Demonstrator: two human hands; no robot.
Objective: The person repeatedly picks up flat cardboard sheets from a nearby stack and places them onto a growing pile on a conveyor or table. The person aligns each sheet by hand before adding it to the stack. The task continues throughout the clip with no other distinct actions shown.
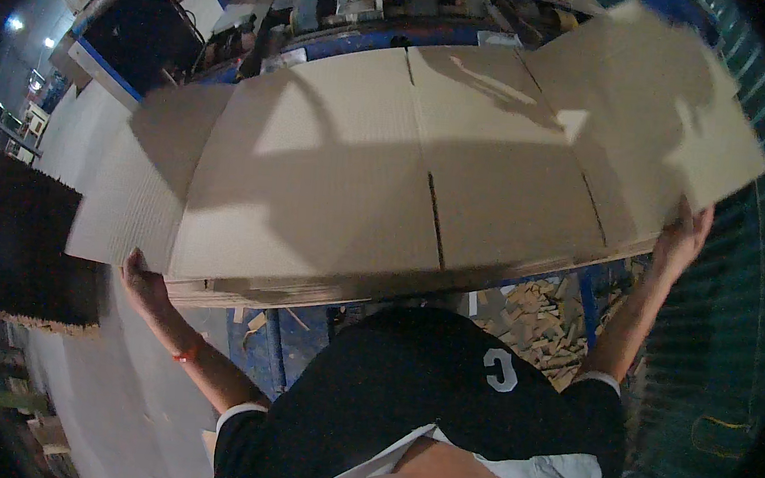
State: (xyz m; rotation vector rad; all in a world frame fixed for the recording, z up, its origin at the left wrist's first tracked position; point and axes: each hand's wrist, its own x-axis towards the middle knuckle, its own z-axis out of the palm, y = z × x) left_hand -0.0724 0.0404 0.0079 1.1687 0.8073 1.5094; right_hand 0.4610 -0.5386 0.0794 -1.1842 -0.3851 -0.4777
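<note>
At the far left, a dark pile [36, 248] is seen with a ragged lower edge. Just right of it, the sheet's left end is gripped by the left hand [145, 285], closed on the near edge with the thumb showing on top; a red band [185, 352] is worn at the wrist. The cardboard sheet [315, 180] is spread over a stack [243, 295] of like sheets, its end panel carried out past the stack's near left corner. Along the stack's far edge, a machine [306, 8] is set. The sheet is crossed by creases and shadows, and near its middle is cut by two dark slots, one from each long edge. Below the stack's near edge, toward its right, many scraps [542, 328] are strewn. Past the near right corner, the sheet's other end is held by the right hand [683, 240], fingers closed over the edge. At the far right, green ribbed sheeting [706, 354] is seen.
</note>
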